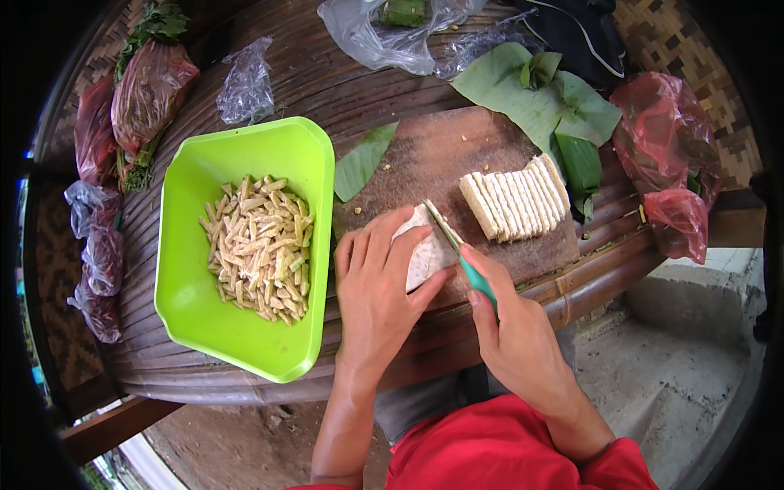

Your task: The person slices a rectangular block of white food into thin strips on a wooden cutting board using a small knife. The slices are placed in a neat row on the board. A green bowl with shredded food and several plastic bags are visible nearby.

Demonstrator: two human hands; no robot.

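Note:
My left hand [383, 282] presses a block of tempeh [424, 251] against the wooden cutting board [422, 147]. In my right hand [511, 318] is a knife with a green handle [478, 278]; its blade stands at the block's right edge, with a thin slice leaning on the blade's far side. Right of the knife, a row of tempeh slices [514, 199] stands close together on the board. Left of my left hand, a lime-green plastic basin [190, 306] holds many small tempeh sticks [260, 245]. A piece of banana leaf [366, 160] lies on the board's left part.
Banana leaves [514, 92] overlap the board's far right corner. A red plastic bag [664, 153] lies at the right, clear plastic bags [380, 37] at the far side. Bagged greens [153, 92] and small tied bags [101, 257] line the left. The bamboo table's edge [588, 288] is near me.

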